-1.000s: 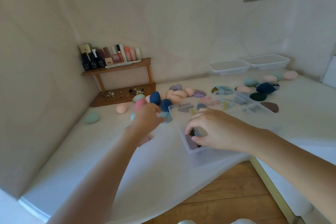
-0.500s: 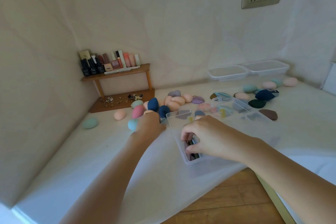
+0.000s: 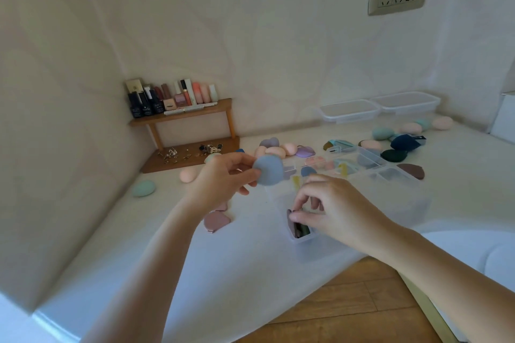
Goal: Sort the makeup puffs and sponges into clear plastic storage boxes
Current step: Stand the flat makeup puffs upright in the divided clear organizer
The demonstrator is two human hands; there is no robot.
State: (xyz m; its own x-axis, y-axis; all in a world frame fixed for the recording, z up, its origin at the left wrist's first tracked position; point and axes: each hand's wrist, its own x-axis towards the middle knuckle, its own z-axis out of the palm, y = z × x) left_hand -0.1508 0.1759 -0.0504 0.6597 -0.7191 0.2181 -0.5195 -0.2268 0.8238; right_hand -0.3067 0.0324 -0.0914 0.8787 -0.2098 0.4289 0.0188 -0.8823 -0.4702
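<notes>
— Up off the table since a moment ago: the left hand (image 3: 223,179) holds a blue-grey puff (image 3: 269,170) between thumb and fingers, in the air just left of the clear box (image 3: 395,175).
— And the right hand (image 3: 337,209)?
— At the box's near compartment, fingertips pinching the dark puffs (image 3: 298,227) that stand on edge inside. Loose sponges (image 3: 278,151) lie farther back.

My right hand (image 3: 337,209) hides most of the puffs (image 3: 299,229) in the clear box's (image 3: 401,198) near compartment; blue puff (image 3: 269,174) in my left hand (image 3: 220,179) blurred.
</notes>
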